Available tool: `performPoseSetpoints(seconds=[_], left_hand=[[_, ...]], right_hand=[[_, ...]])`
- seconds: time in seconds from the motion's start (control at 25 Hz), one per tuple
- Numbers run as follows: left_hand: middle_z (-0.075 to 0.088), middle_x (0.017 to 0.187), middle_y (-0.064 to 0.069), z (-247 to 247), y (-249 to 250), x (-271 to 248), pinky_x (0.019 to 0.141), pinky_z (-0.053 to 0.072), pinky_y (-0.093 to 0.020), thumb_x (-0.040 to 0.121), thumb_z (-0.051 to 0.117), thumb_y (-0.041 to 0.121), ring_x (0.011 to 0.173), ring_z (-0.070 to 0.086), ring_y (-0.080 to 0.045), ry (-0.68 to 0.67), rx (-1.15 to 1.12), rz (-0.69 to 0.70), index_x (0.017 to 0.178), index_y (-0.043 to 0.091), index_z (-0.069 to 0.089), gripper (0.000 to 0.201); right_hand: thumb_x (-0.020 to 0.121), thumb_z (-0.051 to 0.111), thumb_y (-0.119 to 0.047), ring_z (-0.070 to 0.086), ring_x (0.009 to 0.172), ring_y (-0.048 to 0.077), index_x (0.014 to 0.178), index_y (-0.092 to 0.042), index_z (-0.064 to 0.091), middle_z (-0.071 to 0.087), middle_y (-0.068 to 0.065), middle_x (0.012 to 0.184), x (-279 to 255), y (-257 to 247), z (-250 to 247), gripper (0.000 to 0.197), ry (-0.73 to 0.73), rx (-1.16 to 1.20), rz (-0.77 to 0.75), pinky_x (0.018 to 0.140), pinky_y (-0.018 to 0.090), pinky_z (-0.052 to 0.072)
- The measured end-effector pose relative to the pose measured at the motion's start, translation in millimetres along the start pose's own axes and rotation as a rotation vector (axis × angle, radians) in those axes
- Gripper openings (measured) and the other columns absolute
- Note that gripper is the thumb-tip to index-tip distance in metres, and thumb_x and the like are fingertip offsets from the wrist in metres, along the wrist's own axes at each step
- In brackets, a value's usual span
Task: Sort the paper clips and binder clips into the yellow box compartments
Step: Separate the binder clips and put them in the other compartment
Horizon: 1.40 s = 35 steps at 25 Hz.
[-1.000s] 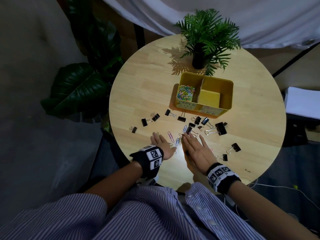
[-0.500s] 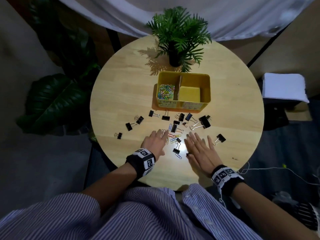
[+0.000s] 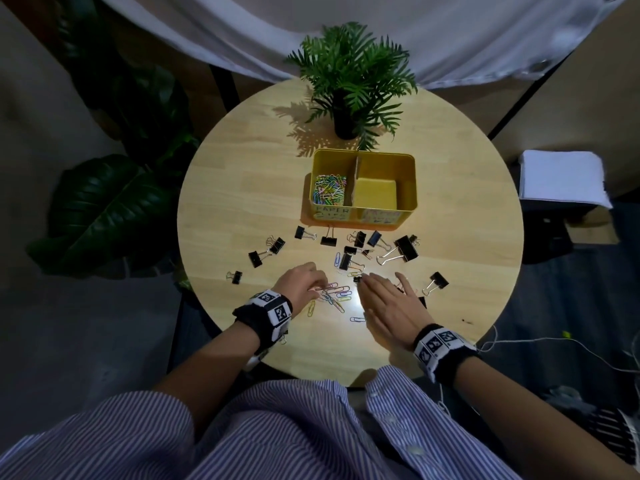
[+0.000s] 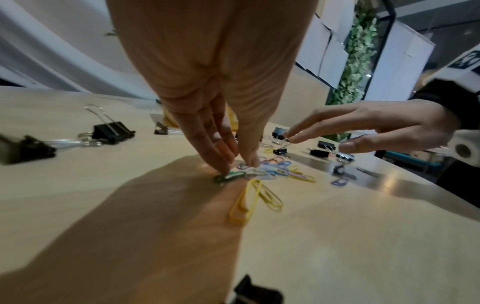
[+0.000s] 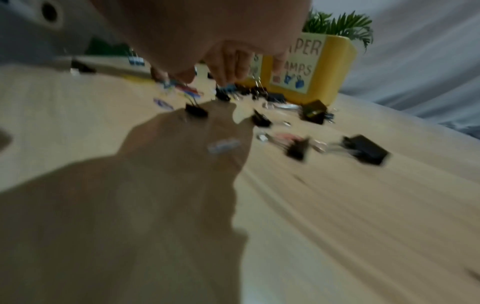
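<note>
Left hand (image 4: 207, 86) points down at the desk (image 3: 242, 188), fingers (image 4: 221, 162) drawn together, tips touching a green paper clip (image 4: 230, 176) at the near edge of a heap of coloured paper clips (image 3: 334, 294). Whether the clip is actually pinched or only pressed, cannot tell. A yellow paper clip (image 4: 253, 200) lies just beside, nearer the wrist.

Right hand (image 3: 389, 304) is held flat, palm down, fingers straight and slightly spread, gripping nothing; in the left wrist view its fingertips hover just above the desk, near a small black binder clip (image 4: 280, 151).

Materials: paper clips are thin coated wire loops in mixed colours; binder clips (image 3: 403, 249) are black folded metal with silver wire handles, several sizes, scattered in an arc between the hands and the yellow box (image 3: 408, 188). The box is rounded-cornered, glossy, with a brown divider: left compartment holds a pile of coloured paper clips (image 3: 329, 188), right compartment shows bare yellow floor. Desk is round, pale wood-grain. A fern-like potted plant (image 3: 349, 81) stands behind the box.

Hard to read: right wrist view is motion-blurred; the box label shows only "PER" and "AMPS". Part of the left wrist is hidden by a black band with printed markers (image 3: 273, 308). One binder clip lies partly under the right hand.
</note>
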State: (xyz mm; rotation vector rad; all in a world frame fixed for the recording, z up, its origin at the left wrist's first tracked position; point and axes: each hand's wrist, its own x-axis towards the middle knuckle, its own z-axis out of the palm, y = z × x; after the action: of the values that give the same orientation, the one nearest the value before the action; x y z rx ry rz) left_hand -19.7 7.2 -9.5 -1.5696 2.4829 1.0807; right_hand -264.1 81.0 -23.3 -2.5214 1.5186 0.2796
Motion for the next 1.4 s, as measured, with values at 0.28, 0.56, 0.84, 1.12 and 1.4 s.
performPoseSetpoints(seconds=[0.28, 0.56, 0.84, 1.12, 1.4], left_hand=[[0.05, 0.12, -0.002, -9, -8, 2, 0.082, 0.053, -0.039, 0.069, 0.084, 0.023, 0.103, 0.056, -0.024, -0.178, 0.302, 0.021, 0.123, 0.017, 0.047, 0.066], [0.001, 0.163, -0.005, -2, 7, 32, 0.116, 0.026, -0.046, 0.082, 0.07, 0.04, 0.149, 0.006, -0.021, -0.212, 0.52, 0.148, 0.153, 0.011, 0.009, 0.099], [0.036, 0.15, -0.009, -1, -1, 7, 0.093, 0.05, -0.039, 0.094, 0.056, 0.017, 0.131, 0.04, -0.026, -0.176, 0.567, 0.232, 0.139, 0.009, 0.043, 0.048], [0.047, 0.123, -0.003, -8, -10, -3, 0.087, 0.052, -0.038, 0.061, 0.087, 0.04, 0.109, 0.05, -0.022, -0.085, 0.299, -0.074, 0.131, 0.015, 0.045, 0.085], [0.069, 0.095, -0.008, 2, 1, 12, 0.076, 0.054, -0.036, 0.077, 0.079, 0.022, 0.088, 0.064, -0.027, -0.032, 0.091, -0.237, 0.097, 0.012, 0.068, 0.025]], right_hand=[[0.088, 0.035, -0.035, 0.04, 0.135, 0.021, 0.144, -0.013, 0.033, 0.044, 0.006, 0.146, 25, -33, 7, 0.06, -0.005, -0.038, -0.048, 0.11, 0.058, 0.013], [0.096, 0.032, -0.039, 0.015, 0.145, 0.025, 0.151, -0.012, 0.01, 0.008, 0.007, 0.158, -3, -10, 16, 0.065, 0.091, 0.006, 0.224, 0.114, 0.057, -0.003], [0.086, 0.049, -0.024, 0.044, 0.132, 0.023, 0.144, -0.009, 0.033, 0.041, 0.008, 0.148, 23, -42, 17, 0.062, 0.079, 0.058, -0.059, 0.108, 0.051, 0.031], [0.071, 0.078, -0.036, 0.059, 0.087, 0.028, 0.128, -0.012, 0.041, 0.047, 0.007, 0.117, 42, -40, -21, 0.072, -0.042, 0.394, 0.188, 0.067, 0.035, 0.05], [0.084, 0.065, -0.019, 0.059, 0.071, 0.032, 0.108, -0.013, 0.053, 0.048, 0.007, 0.106, 82, -51, -7, 0.027, 0.018, 0.51, 0.164, 0.062, 0.04, 0.05]])
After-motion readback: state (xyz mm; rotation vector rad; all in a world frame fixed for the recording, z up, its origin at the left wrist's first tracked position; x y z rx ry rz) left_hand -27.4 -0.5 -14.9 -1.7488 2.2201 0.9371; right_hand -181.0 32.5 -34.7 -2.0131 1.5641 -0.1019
